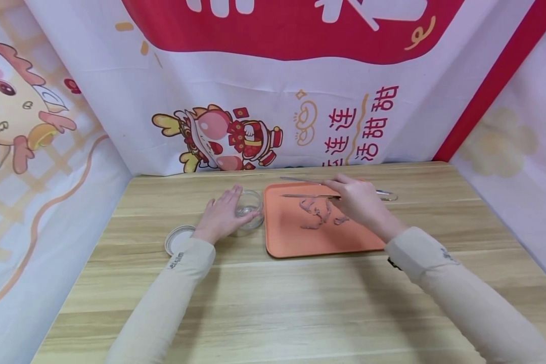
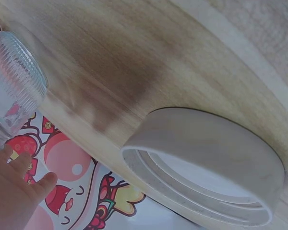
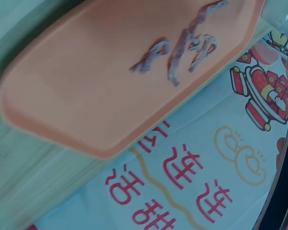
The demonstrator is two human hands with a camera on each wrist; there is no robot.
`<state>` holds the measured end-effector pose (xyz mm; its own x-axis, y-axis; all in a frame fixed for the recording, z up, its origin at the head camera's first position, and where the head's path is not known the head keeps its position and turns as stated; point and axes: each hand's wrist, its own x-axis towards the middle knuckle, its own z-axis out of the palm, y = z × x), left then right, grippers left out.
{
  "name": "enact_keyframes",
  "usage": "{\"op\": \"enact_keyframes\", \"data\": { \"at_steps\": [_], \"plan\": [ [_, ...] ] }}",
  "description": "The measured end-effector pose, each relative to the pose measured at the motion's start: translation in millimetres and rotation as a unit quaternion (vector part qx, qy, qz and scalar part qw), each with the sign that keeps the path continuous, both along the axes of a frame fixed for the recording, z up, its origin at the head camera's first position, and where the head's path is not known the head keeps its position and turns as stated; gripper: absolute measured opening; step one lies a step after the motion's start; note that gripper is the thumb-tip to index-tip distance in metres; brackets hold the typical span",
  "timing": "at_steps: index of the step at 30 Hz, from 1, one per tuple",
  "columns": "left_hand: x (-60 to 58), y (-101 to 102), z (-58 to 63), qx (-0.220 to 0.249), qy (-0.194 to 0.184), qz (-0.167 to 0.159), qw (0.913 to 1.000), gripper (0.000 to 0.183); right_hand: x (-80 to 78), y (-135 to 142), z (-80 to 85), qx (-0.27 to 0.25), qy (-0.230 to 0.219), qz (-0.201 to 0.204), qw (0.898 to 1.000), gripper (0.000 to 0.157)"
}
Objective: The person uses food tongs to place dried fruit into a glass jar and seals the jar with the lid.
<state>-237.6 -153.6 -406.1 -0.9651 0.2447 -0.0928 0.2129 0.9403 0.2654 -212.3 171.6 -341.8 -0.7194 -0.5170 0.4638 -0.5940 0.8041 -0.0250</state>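
Note:
A clear glass jar (image 1: 250, 201) stands left of the orange tray (image 1: 300, 245). My left hand (image 1: 220, 215) holds it from the left, thumb along its near side. In the left wrist view the other fingers spread beside the ribbed jar (image 2: 17, 76). My right hand (image 1: 359, 202) grips metal tongs (image 1: 307, 196) over the tray, their two arms apart and pointing left. Black on the tongs (image 3: 278, 191) shows at the right edge of the right wrist view. Thin brownish-pink strips (image 1: 318, 215) lie on the tray, below the tongs.
A white screw lid (image 1: 178, 238) lies on the wooden table (image 1: 273, 308), partly behind my left sleeve. A printed cloth (image 1: 255, 81) hangs at the table's back edge, with more cloth at both sides.

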Motion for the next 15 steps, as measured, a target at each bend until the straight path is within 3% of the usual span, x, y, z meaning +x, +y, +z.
{"op": "enact_keyframes", "data": {
  "at_steps": [9, 15],
  "plan": [
    [0.2, -2, -0.2, -0.005, 0.001, -0.004, 1.0, 0.097, 10.3, 41, -9.0, 0.016, -0.045, -0.037, 0.998, 0.037],
    [0.3, -1, 0.1, -0.005, 0.005, -0.005, 1.0, 0.098, 18.0, 65, -19.1, 0.012, -0.052, -0.038, 0.998, 0.038]
  ]
}}
